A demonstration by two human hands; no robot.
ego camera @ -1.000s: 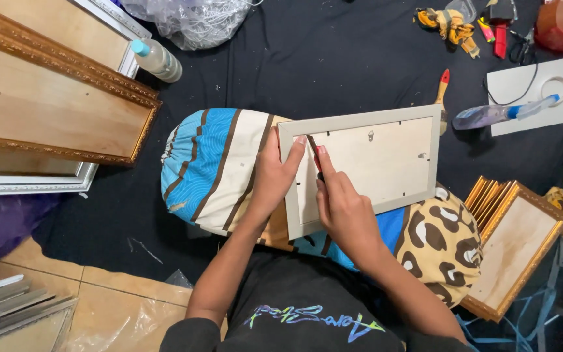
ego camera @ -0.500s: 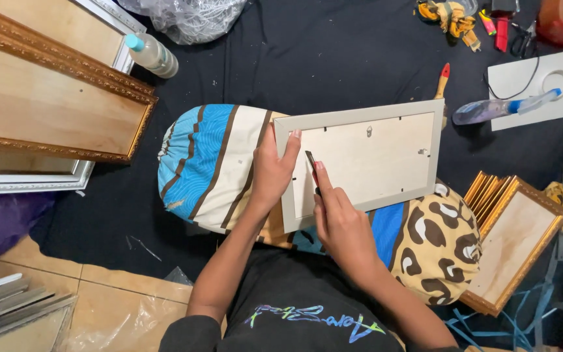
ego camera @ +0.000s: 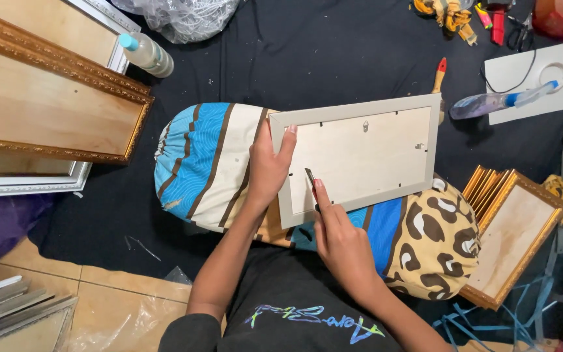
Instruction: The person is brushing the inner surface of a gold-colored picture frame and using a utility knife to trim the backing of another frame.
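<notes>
Fingers of the left hand curled over the left edge of one grey picture frame, holding it tight. Fingers of the right hand pinched shut on one small dark tool, its tip touching the pale back board near the frame's left side. Frame lying face down on a long striped pillow, blue, white and brown, with a spotted end on the right.

To the far left, one big gold frame with a wooden back, on top of one white frame. Just beyond, one clear bottle with a blue cap, lying on its side. Far middle, one crumpled clear plastic bag.

To the right, a stack of small gold frames, top one face down; hard to count the ones below. Beyond, one paintbrush with a red tip, one spray bottle with a blue top, lying partly on one white board. At the far right corner, some yellow and red tools, too small to count.

All on a black cloth. Near left, tan floor tiles and a few grey strips.
</notes>
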